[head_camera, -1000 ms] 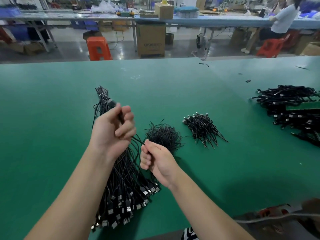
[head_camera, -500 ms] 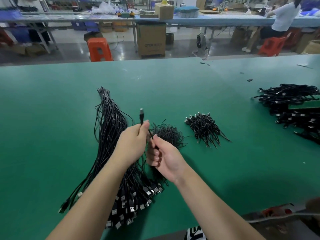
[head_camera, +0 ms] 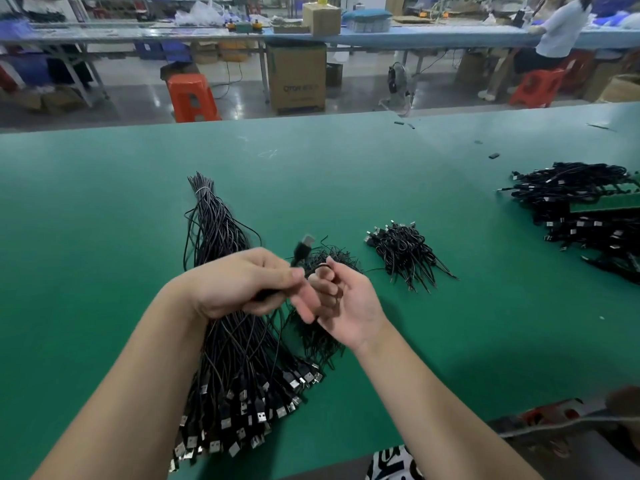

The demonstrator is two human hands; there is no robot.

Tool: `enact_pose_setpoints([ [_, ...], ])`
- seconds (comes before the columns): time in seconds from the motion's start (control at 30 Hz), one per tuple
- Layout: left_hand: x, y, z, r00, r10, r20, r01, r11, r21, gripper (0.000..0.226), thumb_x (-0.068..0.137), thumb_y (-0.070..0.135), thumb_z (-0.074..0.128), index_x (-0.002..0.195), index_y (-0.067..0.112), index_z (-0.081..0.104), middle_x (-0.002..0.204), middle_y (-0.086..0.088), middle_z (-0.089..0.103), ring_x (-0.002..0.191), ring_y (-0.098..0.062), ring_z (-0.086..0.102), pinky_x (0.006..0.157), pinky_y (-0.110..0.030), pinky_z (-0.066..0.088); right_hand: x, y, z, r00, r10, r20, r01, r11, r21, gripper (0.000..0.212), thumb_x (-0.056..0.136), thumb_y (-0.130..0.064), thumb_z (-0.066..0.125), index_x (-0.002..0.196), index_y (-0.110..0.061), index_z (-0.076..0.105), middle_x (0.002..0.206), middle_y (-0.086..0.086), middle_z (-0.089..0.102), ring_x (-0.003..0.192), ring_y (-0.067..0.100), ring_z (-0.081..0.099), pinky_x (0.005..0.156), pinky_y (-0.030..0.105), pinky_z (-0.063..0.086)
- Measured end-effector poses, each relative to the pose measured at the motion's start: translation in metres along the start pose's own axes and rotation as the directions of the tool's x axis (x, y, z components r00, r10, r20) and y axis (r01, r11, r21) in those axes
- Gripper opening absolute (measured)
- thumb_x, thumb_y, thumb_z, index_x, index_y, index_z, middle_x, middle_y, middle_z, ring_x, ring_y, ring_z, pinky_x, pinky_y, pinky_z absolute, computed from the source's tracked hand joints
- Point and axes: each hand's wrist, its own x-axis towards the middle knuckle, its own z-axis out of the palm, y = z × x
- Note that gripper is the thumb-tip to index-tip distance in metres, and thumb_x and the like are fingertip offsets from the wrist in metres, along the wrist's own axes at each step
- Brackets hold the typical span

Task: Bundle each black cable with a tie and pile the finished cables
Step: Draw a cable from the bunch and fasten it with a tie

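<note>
**Cable held between both hands over the loose stock**

Left hand: fingers curled, clamped on 1 black cable; USB plug end sticks up just past the fingertips, motion-blurred. Right hand: palm up, fingers loosely curled, a cable loop round the fingertips; grip not fully resolvable. Loose cable bundle lies directly under the left-hand fingers, plugs fanned toward the wrist side. Pile of ties under the right-hand fingers. Finished small pile beyond the right fingertips, apart. Larger cable heap well right. All on green table. Cardboard box far beyond reads "QTOP", remainder illegible
</note>
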Motion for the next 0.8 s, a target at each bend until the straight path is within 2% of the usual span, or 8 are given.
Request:
enact_pose_setpoints([
  [0.1, 0.003, -0.001, 0.006, 0.947, -0.289, -0.143, 0.322, 0.88, 0.35, 0.039, 0.106, 0.035, 0.045, 0.094, 0.013, 0.075, 0.076, 0.001, 0.077, 0.046, -0.021, 0.049, 0.063, -0.029, 0.044, 0.0, -0.007, 0.008, 0.999, 0.007, 0.05, -0.004, 0.998, -0.061, 0.029, 0.094, -0.03, 0.056, 0.068, -0.019, 0.058, 0.055, -0.009, 0.035, 0.045, 0.006, 0.029, 0.04, 0.019, 0.023],
  [0.17, 0.011, -0.004, 0.012, 0.863, -0.319, -0.393, 0.456, 0.827, 0.329, 0.039, 0.105, 0.038, 0.046, 0.095, 0.011, 0.072, 0.077, -0.003, 0.077, 0.05, -0.018, 0.063, 0.059, -0.03, 0.054, -0.001, -0.008, 0.012, 0.998, 0.0, 0.068, 0.009, 0.99, -0.138, 0.033, 0.099, -0.03, 0.05, 0.069, -0.02, 0.058, 0.058, -0.009, 0.033, 0.046, 0.006, 0.027, 0.041, 0.019, 0.025],
  [0.27, 0.022, -0.007, 0.015, 0.7, -0.16, -0.695, 0.256, 0.966, 0.035, 0.031, 0.105, 0.033, 0.049, 0.095, 0.013, 0.07, 0.091, -0.001, 0.077, 0.072, -0.019, 0.075, 0.079, -0.047, 0.061, -0.005, -0.006, 0.017, 0.996, -0.014, 0.088, 0.035, 0.971, -0.237, 0.035, 0.102, -0.032, 0.046, 0.072, -0.02, 0.058, 0.06, -0.008, 0.033, 0.048, 0.007, 0.026, 0.043, 0.019, 0.027],
  [0.37, 0.03, -0.007, 0.023, 0.585, -0.063, -0.808, 0.155, 0.987, 0.035, 0.028, 0.106, 0.031, 0.047, 0.097, 0.016, 0.069, 0.095, -0.001, 0.077, 0.084, -0.012, 0.075, 0.086, -0.041, 0.059, -0.009, 0.005, 0.021, 0.994, 0.003, 0.11, 0.034, 0.942, -0.333, 0.028, 0.101, -0.034, 0.051, 0.077, -0.02, 0.059, 0.059, -0.008, 0.039, 0.048, 0.007, 0.028, 0.045, 0.019, 0.028],
  [0.43, 0.037, -0.003, 0.031, 0.599, -0.118, -0.792, -0.086, 0.974, -0.21, 0.033, 0.108, 0.025, 0.043, 0.098, 0.007, 0.068, 0.098, -0.012, 0.076, 0.09, -0.017, 0.075, 0.082, -0.033, 0.061, -0.01, 0.014, 0.023, 0.994, -0.005, 0.105, 0.038, 0.948, -0.316, 0.027, 0.101, -0.034, 0.055, 0.078, -0.019, 0.056, 0.058, -0.006, 0.04, 0.047, 0.007, 0.029, 0.044, 0.018, 0.029],
  [0.53, 0.042, 0.002, 0.04, 0.653, -0.211, -0.727, -0.363, 0.756, -0.545, 0.04, 0.109, 0.022, 0.036, 0.094, -0.003, 0.063, 0.094, -0.018, 0.075, 0.089, -0.025, 0.075, 0.077, -0.03, 0.062, -0.009, 0.021, 0.023, 0.995, -0.086, 0.051, 0.099, 0.927, -0.361, 0.027, 0.099, -0.035, 0.056, 0.075, -0.024, 0.056, 0.059, -0.005, 0.04, 0.047, 0.006, 0.028, 0.043, 0.017, 0.026],
  [0.67, 0.045, 0.002, 0.044, 0.613, -0.209, -0.762, -0.465, 0.683, -0.563, 0.036, 0.109, 0.023, 0.037, 0.09, 0.003, 0.06, 0.084, -0.008, 0.072, 0.06, -0.015, 0.064, 0.064, -0.029, 0.055, -0.009, 0.023, 0.022, 0.985, -0.165, 0.046, 0.163, 0.821, -0.546, 0.034, 0.101, -0.034, 0.05, 0.068, -0.03, 0.057, 0.06, -0.004, 0.039, 0.05, 0.009, 0.028, 0.046, 0.02, 0.026],
  [0.8, 0.039, 0.004, 0.041, 0.644, -0.12, -0.756, -0.471, 0.716, -0.515, 0.034, 0.107, 0.022, 0.041, 0.083, 0.007, 0.059, 0.077, -0.006, 0.068, 0.047, -0.01, 0.035, 0.049, -0.022, 0.035, -0.013, 0.027, 0.012, 0.976, -0.204, 0.08, 0.18, 0.543, -0.82, 0.032, 0.105, -0.027, 0.048, 0.075, -0.022, 0.055, 0.067, -0.004, 0.055, 0.057, 0.013, 0.05, 0.062, 0.031, 0.044],
])
